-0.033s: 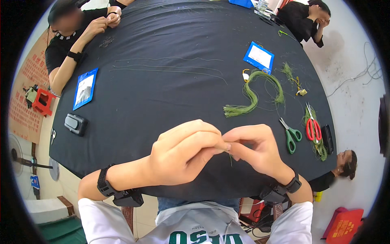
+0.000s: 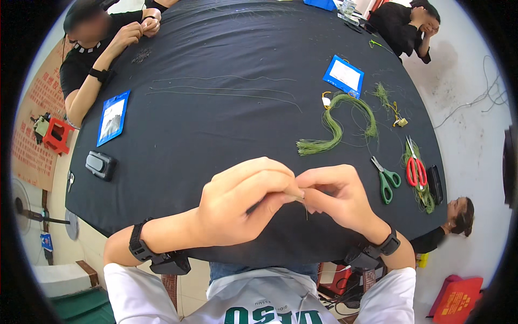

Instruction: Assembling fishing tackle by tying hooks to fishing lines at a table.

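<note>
Just above the table's near edge, my left hand and my right hand meet at the fingertips. Both pinch a thin green thread, whose short end hangs below the fingers; the rest of it is hidden in them. Beyond my right hand lies a curved bundle of green threads with a tag tied at one end. To the right of that hand are green-handled scissors. Red-handled scissors lie farther right, on more green thread.
Several single threads stretch across the black tablecloth. Blue-edged packets lie left and right, with a small grey-black device at left. A co-worker's hands work at the far left. Other people sit along the right side.
My fingertips have shifted very slightly at the pinch, and the hanging thread end looks straighter. Everything on the table stays in place.
</note>
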### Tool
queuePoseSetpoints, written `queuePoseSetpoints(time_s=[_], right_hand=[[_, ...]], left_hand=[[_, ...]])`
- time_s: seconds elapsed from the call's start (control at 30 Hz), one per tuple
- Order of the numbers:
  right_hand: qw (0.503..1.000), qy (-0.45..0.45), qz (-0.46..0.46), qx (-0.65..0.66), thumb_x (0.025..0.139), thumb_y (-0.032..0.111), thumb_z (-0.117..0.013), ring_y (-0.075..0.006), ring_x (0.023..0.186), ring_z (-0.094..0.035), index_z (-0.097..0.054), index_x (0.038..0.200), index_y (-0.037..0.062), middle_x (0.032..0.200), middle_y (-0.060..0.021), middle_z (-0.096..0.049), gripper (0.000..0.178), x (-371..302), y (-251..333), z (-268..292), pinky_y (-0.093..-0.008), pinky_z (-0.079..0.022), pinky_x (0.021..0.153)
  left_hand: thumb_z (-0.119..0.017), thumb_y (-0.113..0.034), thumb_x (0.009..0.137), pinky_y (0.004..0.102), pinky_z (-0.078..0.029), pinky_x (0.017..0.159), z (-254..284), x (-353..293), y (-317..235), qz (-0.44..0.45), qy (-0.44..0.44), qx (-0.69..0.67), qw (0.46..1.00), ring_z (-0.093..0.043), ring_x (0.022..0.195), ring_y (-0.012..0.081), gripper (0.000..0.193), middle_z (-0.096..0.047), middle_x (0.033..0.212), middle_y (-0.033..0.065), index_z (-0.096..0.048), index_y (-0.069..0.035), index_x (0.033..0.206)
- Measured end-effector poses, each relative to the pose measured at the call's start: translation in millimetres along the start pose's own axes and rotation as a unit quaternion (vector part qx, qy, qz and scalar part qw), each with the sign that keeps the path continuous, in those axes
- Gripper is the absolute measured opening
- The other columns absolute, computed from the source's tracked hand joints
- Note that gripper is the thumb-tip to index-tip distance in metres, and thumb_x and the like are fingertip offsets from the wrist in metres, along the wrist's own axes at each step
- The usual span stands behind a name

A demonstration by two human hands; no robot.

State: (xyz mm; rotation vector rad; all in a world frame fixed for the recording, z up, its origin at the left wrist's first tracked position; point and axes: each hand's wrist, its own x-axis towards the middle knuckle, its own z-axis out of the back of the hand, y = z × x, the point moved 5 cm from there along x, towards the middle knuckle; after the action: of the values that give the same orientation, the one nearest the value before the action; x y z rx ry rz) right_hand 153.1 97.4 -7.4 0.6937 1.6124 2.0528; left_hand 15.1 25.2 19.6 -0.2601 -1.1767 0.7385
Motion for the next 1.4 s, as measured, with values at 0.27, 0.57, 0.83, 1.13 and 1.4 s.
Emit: queuePoseSetpoints(time_s=[0.27,0.57,0.83,1.13,1.4], right_hand=[[0.994,0.015,-0.078,-0.08,0.085,0.006,-0.06,-0.0053,0.053,-0.055,-0.069,0.091,0.003,0.061,-0.0023,-0.06,0.012,15.5,-28.9,9.5,-0.0206,-0.042,0.051],[0.971,-0.087,0.126,-0.185,0.08,0.014,-0.065,-0.0206,0.09,-0.058,-0.063,0.092,0.0023,0.094,-0.0078,-0.063,0.017,5.0,19.6,18.2,-0.0318,-0.043,0.082],[0.962,-0.079,0.157,-0.207,0.075,0.007,-0.069,-0.0247,0.083,-0.06,-0.064,0.088,0.0022,0.086,-0.0093,-0.065,0.015,3.5,15.1,11.0,-0.0329,-0.046,0.075],[0.991,-0.071,0.085,-0.078,0.083,0.002,-0.06,-0.0154,0.076,-0.06,-0.063,0.085,0.0005,0.081,-0.0084,-0.064,0.004,0.4,6.7,0.3,-0.0279,-0.046,0.073],[0.992,-0.09,0.045,0.081,0.089,0.004,-0.057,-0.0105,0.078,-0.059,-0.062,0.089,-0.0008,0.084,-0.0056,-0.063,0.007,2.0,3.2,12.9,-0.0243,-0.045,0.071]], left_hand=[[-0.05,0.002,0.092,0.0229,-0.049,0.063,-9.2,-7.5,18.6,0.329,0.038,-0.339,0.881,-0.059,0.073,0.0117,0.007,-0.063,0.094,0.0136,-0.054,0.005,0.095],[-0.06,0.007,0.082,0.0232,-0.048,0.059,3.6,1.1,14.0,0.113,-0.001,0.032,0.993,-0.06,0.068,0.0125,0.008,-0.062,0.083,0.0095,-0.059,0.002,0.089],[-0.061,0.009,0.079,0.0237,-0.049,0.06,1.0,-0.9,15.7,0.141,0.003,0.028,0.99,-0.062,0.069,0.0144,0.011,-0.063,0.079,0.0091,-0.06,0.001,0.087],[-0.061,0.006,0.081,0.0254,-0.046,0.053,-3.4,-3.9,16.0,0.113,-0.018,0.016,0.993,-0.057,0.061,0.0149,0.01,-0.061,0.078,0.0075,-0.059,-0.001,0.088],[-0.063,0.003,0.081,0.0243,-0.049,0.06,-0.8,-3.7,24.4,0.183,0.016,0.014,0.983,-0.062,0.07,0.0143,0.017,-0.064,0.082,0.0094,-0.065,0.0,0.097]])
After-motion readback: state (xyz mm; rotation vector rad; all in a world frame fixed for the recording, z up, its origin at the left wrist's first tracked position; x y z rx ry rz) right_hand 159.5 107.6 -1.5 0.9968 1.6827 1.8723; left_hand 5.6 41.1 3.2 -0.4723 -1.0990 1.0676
